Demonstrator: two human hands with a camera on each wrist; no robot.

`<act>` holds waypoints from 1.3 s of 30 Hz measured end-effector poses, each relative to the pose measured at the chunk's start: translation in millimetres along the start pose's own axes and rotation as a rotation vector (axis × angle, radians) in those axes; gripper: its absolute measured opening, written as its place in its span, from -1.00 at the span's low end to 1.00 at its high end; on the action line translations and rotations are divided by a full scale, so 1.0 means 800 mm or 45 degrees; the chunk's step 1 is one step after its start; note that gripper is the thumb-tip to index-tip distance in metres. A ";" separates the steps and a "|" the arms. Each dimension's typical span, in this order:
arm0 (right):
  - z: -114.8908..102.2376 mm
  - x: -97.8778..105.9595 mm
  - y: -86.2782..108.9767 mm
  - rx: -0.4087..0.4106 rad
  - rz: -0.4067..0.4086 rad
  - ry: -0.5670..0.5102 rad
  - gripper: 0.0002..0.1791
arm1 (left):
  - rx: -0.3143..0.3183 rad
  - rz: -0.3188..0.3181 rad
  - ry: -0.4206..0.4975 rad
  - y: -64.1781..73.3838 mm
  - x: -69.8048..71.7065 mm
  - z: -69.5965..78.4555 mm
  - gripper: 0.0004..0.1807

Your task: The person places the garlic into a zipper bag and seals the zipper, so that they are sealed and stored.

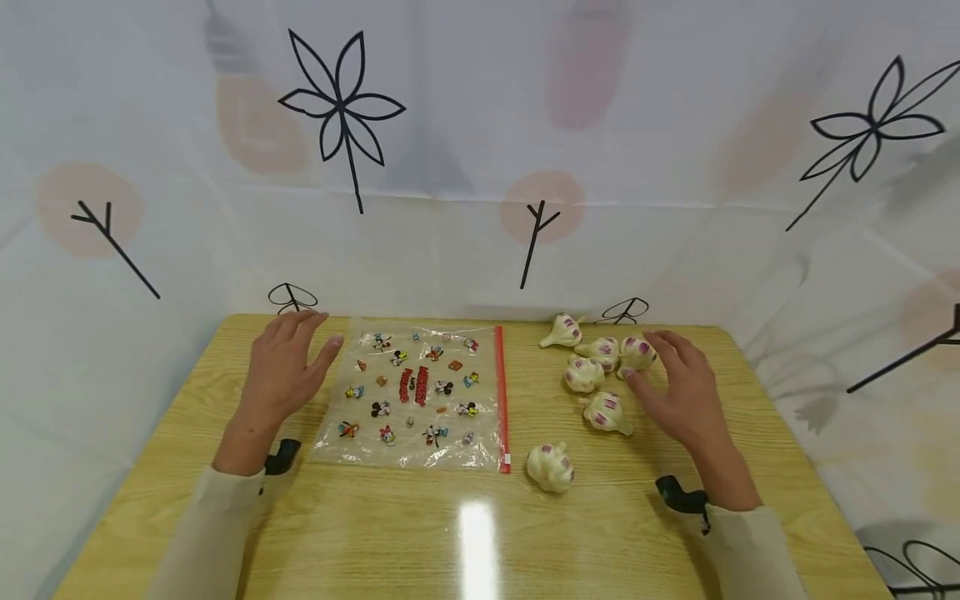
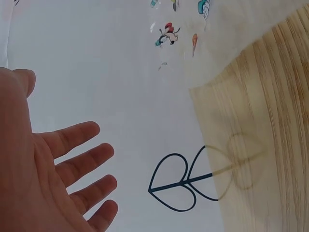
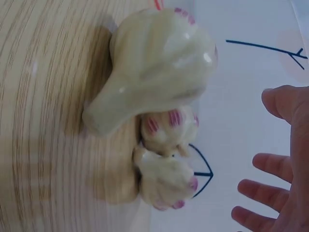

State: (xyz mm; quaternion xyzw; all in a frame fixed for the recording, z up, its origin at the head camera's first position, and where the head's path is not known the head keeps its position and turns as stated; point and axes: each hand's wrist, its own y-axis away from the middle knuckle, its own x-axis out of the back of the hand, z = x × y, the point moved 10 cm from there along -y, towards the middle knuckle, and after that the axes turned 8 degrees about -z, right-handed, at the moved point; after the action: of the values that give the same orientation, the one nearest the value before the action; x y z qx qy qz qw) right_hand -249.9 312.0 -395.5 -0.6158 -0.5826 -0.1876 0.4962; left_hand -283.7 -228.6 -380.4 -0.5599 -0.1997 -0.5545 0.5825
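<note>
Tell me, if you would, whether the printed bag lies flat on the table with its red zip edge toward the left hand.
Not quite: the head view shows the red zip edge toward the right hand, not the left hand; the printed bag does lie flat on the table.

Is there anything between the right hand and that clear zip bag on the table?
Yes: several garlic bulbs lie on the table between the right hand and the zip bag, right of its red strip.
</note>
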 end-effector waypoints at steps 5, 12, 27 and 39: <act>-0.017 0.000 -0.002 0.074 0.042 -0.006 -0.29 | -0.029 -0.022 0.016 -0.002 -0.004 0.011 -0.47; -0.033 -0.005 -0.003 0.091 0.014 -0.023 -0.31 | -0.062 -0.063 0.040 -0.004 -0.013 0.025 -0.46; -0.060 -0.022 -0.006 0.218 0.019 0.000 -0.30 | -0.105 -0.199 0.068 -0.004 -0.042 0.057 -0.42; -0.083 -0.032 -0.004 0.302 0.010 -0.005 -0.30 | -0.156 -0.248 0.109 -0.003 -0.053 0.082 -0.41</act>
State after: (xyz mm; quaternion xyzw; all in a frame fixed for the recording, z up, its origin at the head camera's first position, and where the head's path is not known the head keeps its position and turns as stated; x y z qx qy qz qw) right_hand -236.0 242.9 -385.6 -0.5555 -0.5992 -0.1143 0.5651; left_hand -273.3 -152.6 -396.2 -0.5482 -0.1938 -0.6430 0.4985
